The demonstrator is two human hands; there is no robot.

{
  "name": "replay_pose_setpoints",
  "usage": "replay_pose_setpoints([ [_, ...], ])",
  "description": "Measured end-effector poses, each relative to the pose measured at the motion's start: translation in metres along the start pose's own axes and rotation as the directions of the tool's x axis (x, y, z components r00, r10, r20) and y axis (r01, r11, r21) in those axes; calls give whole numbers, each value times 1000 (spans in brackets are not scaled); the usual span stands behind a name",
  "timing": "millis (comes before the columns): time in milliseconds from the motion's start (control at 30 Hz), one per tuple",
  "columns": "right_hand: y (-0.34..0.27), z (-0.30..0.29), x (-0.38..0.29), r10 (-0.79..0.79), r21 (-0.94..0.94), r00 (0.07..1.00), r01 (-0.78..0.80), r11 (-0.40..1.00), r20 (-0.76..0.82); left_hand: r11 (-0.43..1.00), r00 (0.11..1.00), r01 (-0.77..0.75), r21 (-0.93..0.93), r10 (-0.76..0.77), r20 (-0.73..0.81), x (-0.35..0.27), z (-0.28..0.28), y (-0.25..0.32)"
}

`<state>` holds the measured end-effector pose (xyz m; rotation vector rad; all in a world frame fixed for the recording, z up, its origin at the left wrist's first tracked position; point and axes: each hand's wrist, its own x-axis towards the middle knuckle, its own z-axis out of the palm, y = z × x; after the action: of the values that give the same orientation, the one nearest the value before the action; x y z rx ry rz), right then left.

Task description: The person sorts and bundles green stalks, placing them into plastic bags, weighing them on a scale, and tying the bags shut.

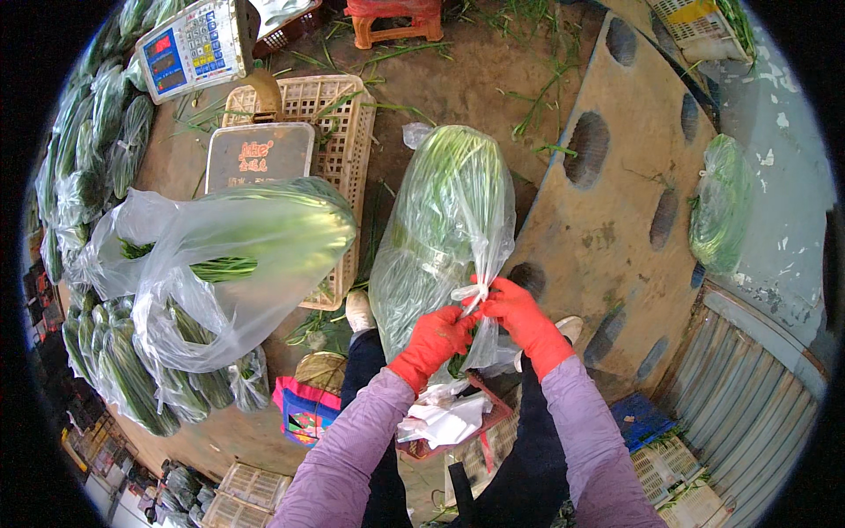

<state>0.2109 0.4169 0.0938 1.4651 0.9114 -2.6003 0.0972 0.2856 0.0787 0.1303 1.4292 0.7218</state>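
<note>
A clear plastic bag of long green leafy stalks (455,178) lies on the ground in front of me, its gathered neck towards me. A white tie (476,291) is wrapped around that neck. My left hand (439,340), in a red rubber glove, pinches a loose end of the tie. My right hand (518,320), gloved the same, grips the bag's neck beside the knot; some of its fingertips are hidden by the plastic. Below the hands the bag's open end hangs loose.
At left, an open bag of green stalks (284,224) rests over a digital scale (259,152) and plastic crate (360,198). Filled bags (99,145) are piled further left. A red stool (396,20) stands ahead; a board with oval holes (620,198) lies right. A basket (485,429) sits between my legs.
</note>
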Motion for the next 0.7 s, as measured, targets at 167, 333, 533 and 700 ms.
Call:
replay_pose_setpoints([
  [167, 12, -3, 20, 72, -121, 997, -74, 990, -23, 784, 909, -361, 504, 416, 4, -10, 1, 2],
  [333, 40, -29, 24, -176, 112, 928, 223, 968, -330, 798, 851, -395, 455, 505, -147, 0, 21, -2],
  [533, 39, -30, 23, -145, 355, 953, 237, 904, -266, 946, 945, -280, 165, 302, -124, -17, 13, 9],
  [700, 22, -2, 30, -215, -22, 957, 215, 976, -194, 978, 978, -210, -20, 209, -23, -9, 12, 5],
])
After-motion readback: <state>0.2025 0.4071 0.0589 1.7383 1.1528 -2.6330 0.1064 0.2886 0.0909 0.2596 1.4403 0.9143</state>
